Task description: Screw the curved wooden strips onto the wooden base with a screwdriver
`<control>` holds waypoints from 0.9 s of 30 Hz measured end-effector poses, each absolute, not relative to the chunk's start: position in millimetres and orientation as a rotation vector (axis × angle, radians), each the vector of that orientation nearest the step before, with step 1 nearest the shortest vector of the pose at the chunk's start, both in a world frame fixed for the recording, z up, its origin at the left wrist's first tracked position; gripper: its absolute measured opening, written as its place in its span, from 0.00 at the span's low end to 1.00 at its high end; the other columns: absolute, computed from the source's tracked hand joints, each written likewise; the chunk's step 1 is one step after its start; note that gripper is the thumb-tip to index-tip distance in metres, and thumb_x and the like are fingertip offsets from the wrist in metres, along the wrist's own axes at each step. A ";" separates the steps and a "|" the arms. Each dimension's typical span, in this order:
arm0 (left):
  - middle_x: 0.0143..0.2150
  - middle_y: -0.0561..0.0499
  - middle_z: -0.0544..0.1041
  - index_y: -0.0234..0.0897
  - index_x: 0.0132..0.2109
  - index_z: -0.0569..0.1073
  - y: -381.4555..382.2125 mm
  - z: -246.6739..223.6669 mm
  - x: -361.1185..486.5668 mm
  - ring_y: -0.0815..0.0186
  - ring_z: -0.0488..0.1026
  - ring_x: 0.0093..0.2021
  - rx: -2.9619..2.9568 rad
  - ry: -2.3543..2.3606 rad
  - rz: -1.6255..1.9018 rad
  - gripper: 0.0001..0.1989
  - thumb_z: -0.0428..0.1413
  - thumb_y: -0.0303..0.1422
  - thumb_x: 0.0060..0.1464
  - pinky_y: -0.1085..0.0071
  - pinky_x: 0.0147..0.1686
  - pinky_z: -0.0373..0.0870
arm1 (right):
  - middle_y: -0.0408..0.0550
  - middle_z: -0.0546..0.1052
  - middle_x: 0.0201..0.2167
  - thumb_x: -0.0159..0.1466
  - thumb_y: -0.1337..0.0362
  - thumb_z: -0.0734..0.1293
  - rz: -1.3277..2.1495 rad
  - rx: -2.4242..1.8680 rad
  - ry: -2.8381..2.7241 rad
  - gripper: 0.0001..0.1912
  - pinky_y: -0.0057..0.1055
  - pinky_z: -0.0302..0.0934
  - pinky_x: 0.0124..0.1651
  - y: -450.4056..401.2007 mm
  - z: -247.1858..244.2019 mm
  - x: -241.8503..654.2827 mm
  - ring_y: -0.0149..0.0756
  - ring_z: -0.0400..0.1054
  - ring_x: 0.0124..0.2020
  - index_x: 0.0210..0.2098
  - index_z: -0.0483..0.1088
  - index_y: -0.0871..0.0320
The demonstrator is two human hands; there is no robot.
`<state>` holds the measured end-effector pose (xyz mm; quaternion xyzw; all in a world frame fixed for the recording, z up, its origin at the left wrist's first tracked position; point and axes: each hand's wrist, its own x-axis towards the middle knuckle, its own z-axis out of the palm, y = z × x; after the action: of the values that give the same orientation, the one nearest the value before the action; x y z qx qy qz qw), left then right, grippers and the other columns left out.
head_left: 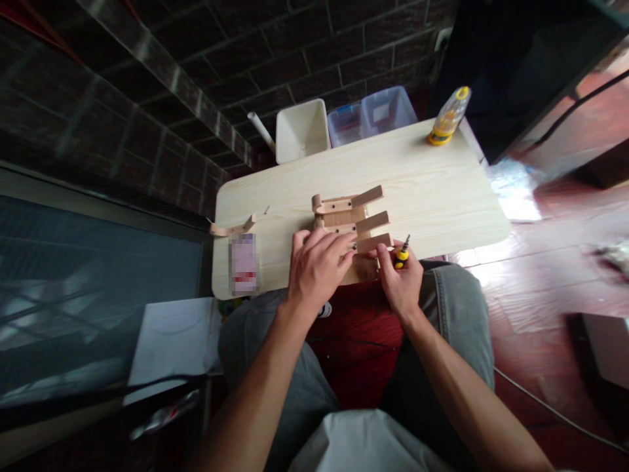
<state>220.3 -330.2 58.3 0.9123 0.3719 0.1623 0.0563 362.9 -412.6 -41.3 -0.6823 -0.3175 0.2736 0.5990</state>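
A wooden piece with three curved wooden hooks (339,205) lies near the table's front edge. My left hand (319,262) rests over the left end of the nearest hook, its fingers bent around the wood. In my right hand (401,278) is a yellow and black screwdriver (401,256), its tip pointing up and away. The thumb and fingertips of that hand also touch the right end of the nearest hook (374,244). Dark screw holes show in the hooks. Further left lies a loose wooden hook (233,228), with a small screw (266,210) beside it.
A light wooden table (275,190) carries a blurred pinkish packet (244,263) at the left and a clear yellow-capped bottle (448,119) at the back right. Behind its far edge stand a cream bin (302,131) and clear plastic boxes (388,113).
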 end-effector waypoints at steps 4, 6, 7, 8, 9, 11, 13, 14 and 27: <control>0.53 0.46 0.86 0.43 0.56 0.80 -345.5 61.9 199.9 0.54 0.80 0.52 2.672 1.265 0.770 0.13 0.64 0.30 0.66 0.55 0.53 0.69 | 0.46 0.80 0.40 0.74 0.52 0.70 0.644 -1.553 -0.727 0.17 0.36 0.75 0.42 -416.0 -42.0 364.9 0.34 0.77 0.36 0.50 0.75 0.60; 0.51 0.45 0.84 0.42 0.53 0.80 -356.9 57.7 185.0 0.56 0.80 0.52 2.537 1.387 0.956 0.10 0.63 0.30 0.66 0.59 0.54 0.72 | 0.47 0.80 0.42 0.74 0.52 0.70 0.647 -1.535 -0.726 0.17 0.37 0.76 0.43 -417.8 -43.1 365.6 0.34 0.77 0.37 0.52 0.75 0.60; 0.49 0.45 0.84 0.40 0.52 0.80 -363.8 54.0 178.0 0.59 0.80 0.48 2.441 1.449 1.044 0.09 0.63 0.31 0.65 0.62 0.52 0.74 | 0.47 0.81 0.43 0.74 0.52 0.70 0.650 -1.524 -0.726 0.17 0.37 0.76 0.43 -418.3 -43.7 366.0 0.35 0.77 0.38 0.52 0.75 0.60; 0.48 0.46 0.83 0.39 0.51 0.80 -371.4 49.5 172.1 0.61 0.80 0.44 2.339 1.521 1.084 0.08 0.63 0.32 0.65 0.64 0.50 0.75 | 0.48 0.81 0.44 0.74 0.53 0.70 0.653 -1.512 -0.726 0.17 0.38 0.76 0.44 -418.7 -44.4 366.5 0.36 0.78 0.40 0.53 0.75 0.60; 0.45 0.47 0.82 0.39 0.49 0.79 -379.3 44.4 168.1 0.63 0.79 0.42 2.241 1.579 1.111 0.07 0.63 0.32 0.65 0.65 0.48 0.75 | 0.48 0.81 0.45 0.74 0.53 0.70 0.656 -1.500 -0.724 0.18 0.39 0.76 0.45 -418.7 -45.0 367.3 0.36 0.78 0.41 0.54 0.75 0.60; 0.39 0.49 0.81 0.38 0.46 0.78 -394.8 33.7 166.9 0.64 0.79 0.39 2.132 1.588 1.104 0.05 0.63 0.33 0.66 0.68 0.45 0.76 | 0.49 0.81 0.47 0.74 0.53 0.70 0.662 -1.477 -0.718 0.18 0.41 0.77 0.47 -418.1 -45.7 369.5 0.38 0.78 0.43 0.56 0.74 0.59; 0.37 0.51 0.81 0.38 0.47 0.78 -406.1 23.2 175.1 0.66 0.79 0.35 2.105 1.543 1.075 0.05 0.62 0.33 0.66 0.71 0.40 0.76 | 0.50 0.81 0.48 0.74 0.53 0.70 0.670 -1.456 -0.719 0.19 0.42 0.77 0.48 -417.3 -45.1 372.2 0.38 0.79 0.44 0.57 0.74 0.59; 0.38 0.51 0.82 0.38 0.48 0.79 -409.0 18.5 181.9 0.66 0.79 0.35 2.097 1.514 1.055 0.05 0.62 0.33 0.67 0.71 0.40 0.76 | 0.50 0.81 0.48 0.74 0.53 0.70 0.675 -1.448 -0.723 0.19 0.42 0.77 0.48 -417.2 -44.1 373.6 0.39 0.79 0.44 0.57 0.74 0.59; 0.44 0.44 0.87 0.38 0.50 0.83 -372.3 0.2 236.8 0.60 0.84 0.44 1.962 1.568 0.933 0.08 0.62 0.33 0.68 0.64 0.49 0.79 | 0.52 0.79 0.53 0.74 0.54 0.70 0.560 -1.593 -0.939 0.19 0.44 0.76 0.50 -420.8 -15.0 400.7 0.41 0.78 0.48 0.58 0.73 0.59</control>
<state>236.8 -372.3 0.2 0.7127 0.5696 0.3392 0.2293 400.7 -420.8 -15.0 -0.6784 -0.3998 0.2384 0.5685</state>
